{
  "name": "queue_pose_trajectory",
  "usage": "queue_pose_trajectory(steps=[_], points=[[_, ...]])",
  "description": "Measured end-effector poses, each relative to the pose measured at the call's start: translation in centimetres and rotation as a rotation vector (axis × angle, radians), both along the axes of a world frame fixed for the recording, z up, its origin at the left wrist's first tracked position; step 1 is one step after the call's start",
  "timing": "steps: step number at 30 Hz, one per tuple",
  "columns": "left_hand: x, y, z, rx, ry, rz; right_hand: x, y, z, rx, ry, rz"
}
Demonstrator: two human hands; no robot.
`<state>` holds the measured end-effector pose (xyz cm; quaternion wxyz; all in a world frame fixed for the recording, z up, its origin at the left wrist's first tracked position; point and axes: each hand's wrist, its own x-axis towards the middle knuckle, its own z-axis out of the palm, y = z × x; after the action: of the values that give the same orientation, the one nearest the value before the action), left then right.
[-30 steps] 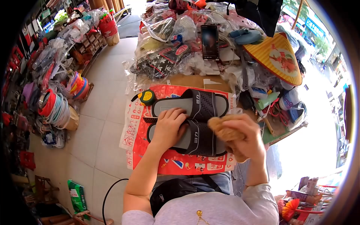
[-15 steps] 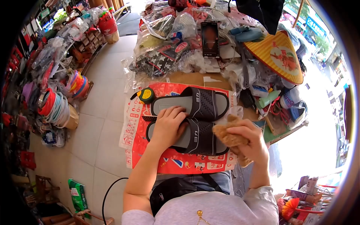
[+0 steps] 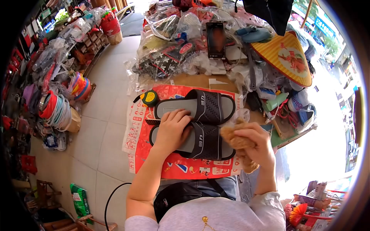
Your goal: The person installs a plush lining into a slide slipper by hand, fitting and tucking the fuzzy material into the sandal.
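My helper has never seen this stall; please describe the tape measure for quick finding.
Find the red printed sheet under the two black slides. By its upper left corner, near the farther slide's heel, is the tape measure. Unlike the slides, it is rounded, yellow-faced.

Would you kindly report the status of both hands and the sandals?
Left hand on black-and-grey slide sandals. Right hand holding fuzzy tan cloth by their toe ends. Black-and-yellow tape measure near the heel ends.
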<state>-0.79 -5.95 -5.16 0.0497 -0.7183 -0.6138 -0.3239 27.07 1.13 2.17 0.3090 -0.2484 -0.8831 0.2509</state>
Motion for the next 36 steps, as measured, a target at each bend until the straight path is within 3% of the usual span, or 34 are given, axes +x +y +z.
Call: queue_pose_trajectory(steps=[1,5,9,11,13,17,23,25,27,29,32,36], points=[[0.0,0.0,0.0,-0.002,0.0,-0.002,-0.8,-0.1,-0.1,-0.003,0.078,0.063],[-0.1,-0.1,0.0,0.007,0.007,-0.009,-0.6,-0.5,-2.3,0.018,-0.217,0.086],[-0.1,-0.1,0.1,-0.012,-0.012,-0.015,2.5,0.2,-0.8,0.069,-0.348,-0.071],[0.0,0.0,0.1,-0.01,-0.011,-0.009,1.4,-0.1,0.3,0.063,-0.334,-0.159],[0.0,0.0,0.0,0.001,-0.008,-0.008,-0.3,-0.2,0.3,0.217,-0.063,-0.245],[-0.2,0.0,-0.2,0.023,0.018,-0.01,-1.6,-1.3,-2.6,0.209,-0.38,-0.118],[-0.1,0.0,-0.1,-0.002,-0.007,0.001,3.0,-0.5,0.5,-0.177,-0.368,0.261],[0.0,0.0,0.0,0.0,-0.004,-0.003,2.2,-0.2,-0.2,-0.153,-0.243,0.15],[0.0,0.1,0.0,0.006,0.006,-0.005,0.3,-0.1,-0.5,0.06,-0.109,-0.137],[-0.1,0.1,-0.3,0.017,0.011,0.002,-0.5,-0.6,-1.0,0.103,-0.143,-0.133],[-0.2,0.1,-0.4,0.015,0.009,0.0,0.5,-1.6,-1.6,-0.006,-0.36,0.122],[0.0,0.0,-0.1,-0.001,-0.014,-0.004,3.2,-0.4,0.0,-0.193,-0.307,0.354]])
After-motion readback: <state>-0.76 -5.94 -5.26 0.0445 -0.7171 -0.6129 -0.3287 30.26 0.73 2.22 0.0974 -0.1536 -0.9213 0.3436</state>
